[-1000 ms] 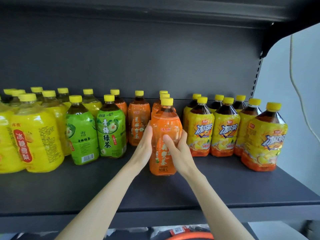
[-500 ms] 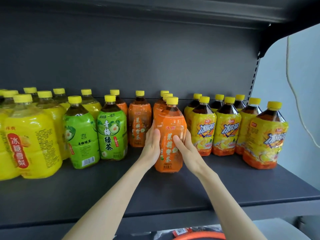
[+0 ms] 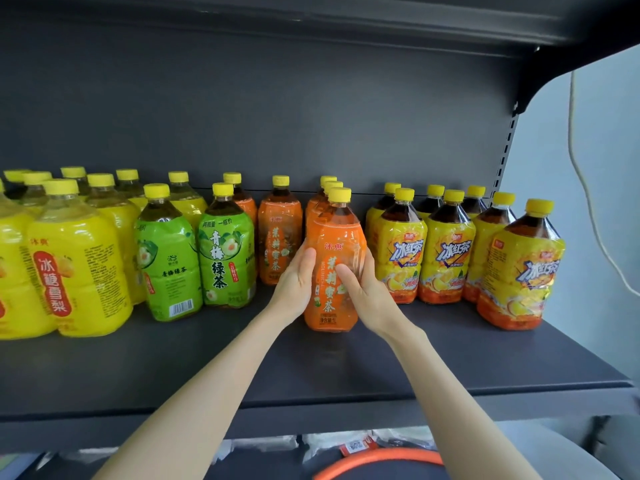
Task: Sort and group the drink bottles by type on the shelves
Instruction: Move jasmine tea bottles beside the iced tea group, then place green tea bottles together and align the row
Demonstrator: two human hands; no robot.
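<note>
An orange-labelled tea bottle [image 3: 334,258] with a yellow cap stands upright on the dark shelf [image 3: 311,368], at the front of a row of orange bottles [image 3: 280,233]. My left hand [image 3: 296,282] grips its left side and my right hand [image 3: 363,289] grips its right side. Left of it stand two green-labelled bottles [image 3: 225,254]. Further left are several yellow pear-drink bottles [image 3: 76,268]. To the right stand several yellow-and-orange iced-tea bottles [image 3: 446,258].
The shelf's front strip runs bare in front of the bottles. Another shelf board [image 3: 346,19] hangs overhead. A slotted upright [image 3: 505,157] and a hanging cable [image 3: 585,174] are at the right. Below the shelf lie packaged goods and an orange ring [image 3: 377,462].
Both hands have turned the orange bottle so its label text faces me, and pushed it slightly back toward its row. The other bottles have not moved.
</note>
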